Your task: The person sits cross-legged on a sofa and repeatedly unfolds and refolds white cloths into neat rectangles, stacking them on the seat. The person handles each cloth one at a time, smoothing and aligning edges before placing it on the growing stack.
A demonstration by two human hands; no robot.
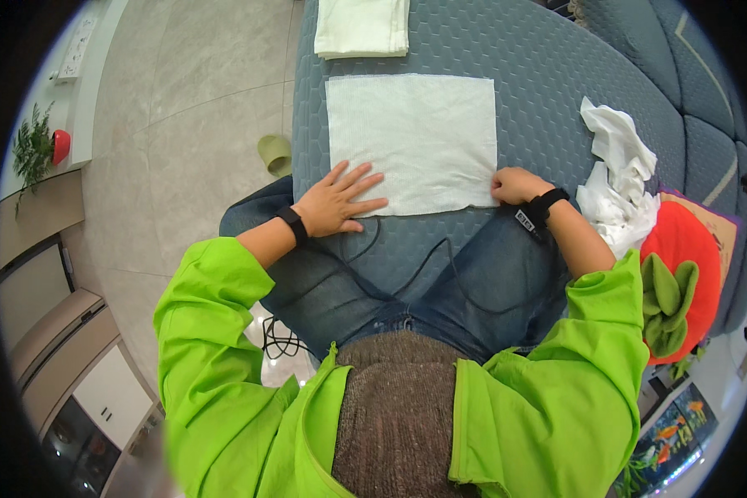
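Observation:
A thin white textured cloth (414,137) lies spread flat on the grey-blue quilted seat (535,106) in front of me. My left hand (341,198) rests palm down with fingers apart on its near left corner. At the near right corner, my right hand (515,185) has its fingers curled in and pinches the cloth's edge; the fingertips are partly hidden. Beyond the spread cloth sits a folded stack of white cloths (362,28), cut off by the picture's upper rim.
Crumpled white cloths (619,180) lie to the right beside a red cushion with green leaves (685,280). A black cable (451,249) crosses between my legs. On the tiled floor at left is a green slipper (275,154).

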